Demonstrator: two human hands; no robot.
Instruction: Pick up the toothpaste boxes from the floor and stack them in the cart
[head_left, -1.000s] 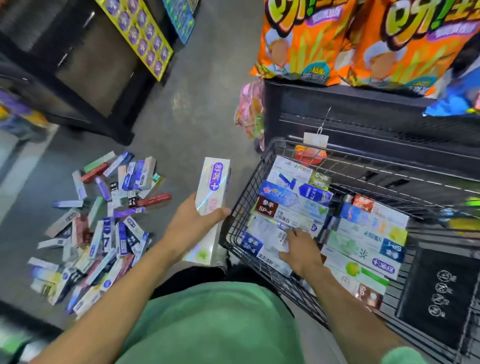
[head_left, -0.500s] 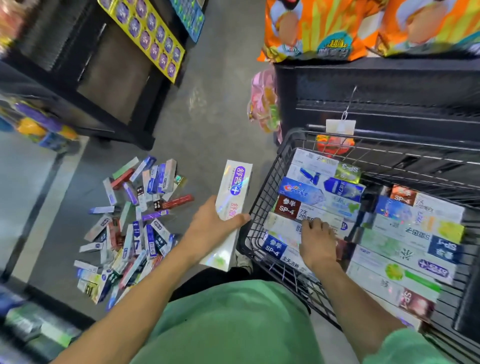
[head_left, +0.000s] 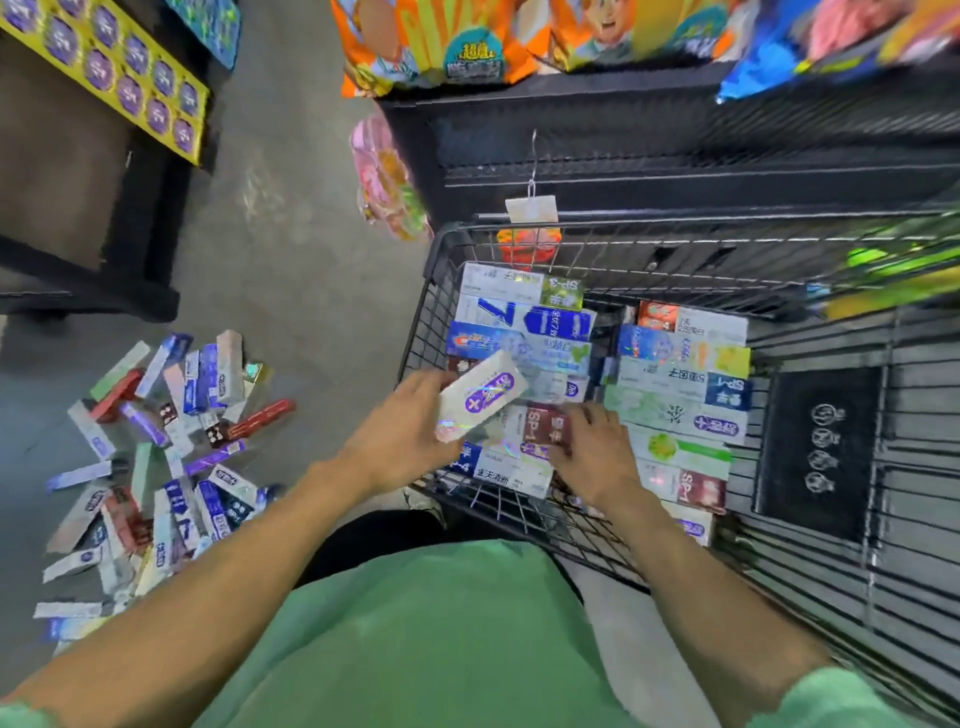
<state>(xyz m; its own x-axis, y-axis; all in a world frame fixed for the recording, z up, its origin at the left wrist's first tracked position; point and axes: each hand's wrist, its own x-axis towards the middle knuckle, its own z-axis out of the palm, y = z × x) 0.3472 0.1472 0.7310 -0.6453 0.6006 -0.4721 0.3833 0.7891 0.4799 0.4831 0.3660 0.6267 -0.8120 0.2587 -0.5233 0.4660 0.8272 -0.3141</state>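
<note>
My left hand (head_left: 402, 441) grips a white toothpaste box with a purple label (head_left: 480, 396) and holds it tilted over the left stack inside the black wire cart (head_left: 421, 317). Two stacks of toothpaste boxes (head_left: 680, 400) lie side by side in the cart. My right hand (head_left: 592, 452) rests on the near boxes of the left stack, its fingers touching a dark red box (head_left: 543, 423). A loose heap of toothpaste boxes (head_left: 161, 457) lies on the grey floor to the left.
A black shelf unit (head_left: 675, 140) with orange snack bags (head_left: 457, 41) stands behind the cart. A dark display stand with a yellow card (head_left: 109, 67) is at the far left. A black panel (head_left: 815, 452) lies in the cart's right part. Bare floor (head_left: 291, 249) separates heap and cart.
My left hand has carried the white box from outside the cart's left rim to over the left stack. My right hand stayed on the near boxes. The view has tilted.
</note>
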